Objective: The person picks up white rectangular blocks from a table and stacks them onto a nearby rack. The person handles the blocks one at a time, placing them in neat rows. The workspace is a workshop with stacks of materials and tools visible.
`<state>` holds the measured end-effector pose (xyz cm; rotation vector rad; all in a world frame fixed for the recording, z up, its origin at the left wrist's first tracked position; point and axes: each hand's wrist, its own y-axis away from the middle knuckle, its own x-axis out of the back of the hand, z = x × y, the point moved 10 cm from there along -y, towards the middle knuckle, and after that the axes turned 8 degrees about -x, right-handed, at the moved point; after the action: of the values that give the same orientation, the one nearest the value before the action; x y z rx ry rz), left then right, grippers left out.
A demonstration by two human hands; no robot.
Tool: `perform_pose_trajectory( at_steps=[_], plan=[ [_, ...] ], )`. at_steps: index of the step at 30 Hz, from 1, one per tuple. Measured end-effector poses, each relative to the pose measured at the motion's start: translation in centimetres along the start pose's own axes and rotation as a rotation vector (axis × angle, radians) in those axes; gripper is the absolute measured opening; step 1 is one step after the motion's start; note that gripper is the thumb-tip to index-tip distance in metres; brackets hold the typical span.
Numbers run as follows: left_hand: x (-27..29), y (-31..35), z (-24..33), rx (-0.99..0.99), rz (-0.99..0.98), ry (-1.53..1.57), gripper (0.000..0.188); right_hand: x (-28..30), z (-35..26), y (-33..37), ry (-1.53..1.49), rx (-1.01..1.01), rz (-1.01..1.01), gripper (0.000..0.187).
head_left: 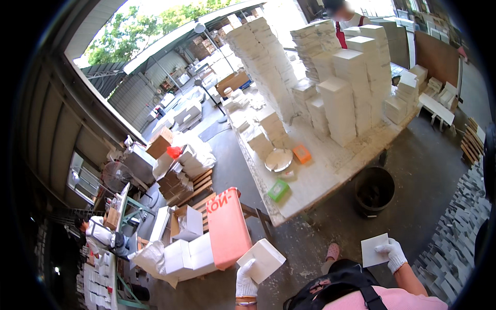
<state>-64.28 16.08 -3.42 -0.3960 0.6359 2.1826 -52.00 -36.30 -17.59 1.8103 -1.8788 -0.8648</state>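
Note:
My left hand (246, 281), in a white knit glove, grips a white square tile (264, 260) by its near left corner, thumb on top. It hovers just beside an orange-red box (227, 227). Further right, my gloved right hand (394, 254) is closed on the right edge of another thin white square tile (372, 250), held out over the floor. Both tiles are apart from the worktable (315, 181), which stands ahead of me.
Tall stacks of white tiles (356, 72) crowd the table, with a round dish (278, 159), an orange box (301, 154) and a green box (278, 190) nearby. A black bucket (374, 191) stands beneath its edge. Grey pieces (449, 253) cover the right side. Two people work farther off.

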Motion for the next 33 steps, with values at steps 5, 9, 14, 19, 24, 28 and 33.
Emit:
perform_pose_trajectory(
  at_steps=[5, 9, 14, 19, 24, 28, 33],
  plan=[
    [-5.9, -13.2, 5.9, -0.03, -0.047, -0.044, 0.046, -3.7, -3.2, -5.6, -0.08, -0.056, 0.013, 0.048],
    [-8.6, -23.6, 8.1, -0.052, -0.072, 0.048, 0.039, -8.2, -8.8, -7.3, -0.004, -0.024, -0.05, 0.053],
    [-13.5, -36.5, 12.3, -0.037, -0.163, 0.009, 0.039, -12.0, -11.4, -7.9, -0.082, 0.041, -0.011, 0.061],
    [-20.6, -49.5, 12.6, 0.041, -0.341, -0.077, 0.047, -13.0, -7.4, -7.1, -0.268, 0.117, 0.125, 0.058],
    [-24.4, -59.1, 10.4, 0.117, -0.381, -0.202, 0.048, -13.7, -0.5, -3.1, -0.387, 0.063, 0.387, 0.061],
    [-26.5, -62.5, 8.2, 0.196, -0.453, -0.308, 0.046, -18.4, 1.2, 0.7, -0.543, 0.133, 0.452, 0.06],
    [-27.5, -64.5, 6.4, 0.235, -0.509, -0.281, 0.046, -22.7, 3.0, 1.8, -0.597, 0.132, 0.482, 0.065]
  ],
)
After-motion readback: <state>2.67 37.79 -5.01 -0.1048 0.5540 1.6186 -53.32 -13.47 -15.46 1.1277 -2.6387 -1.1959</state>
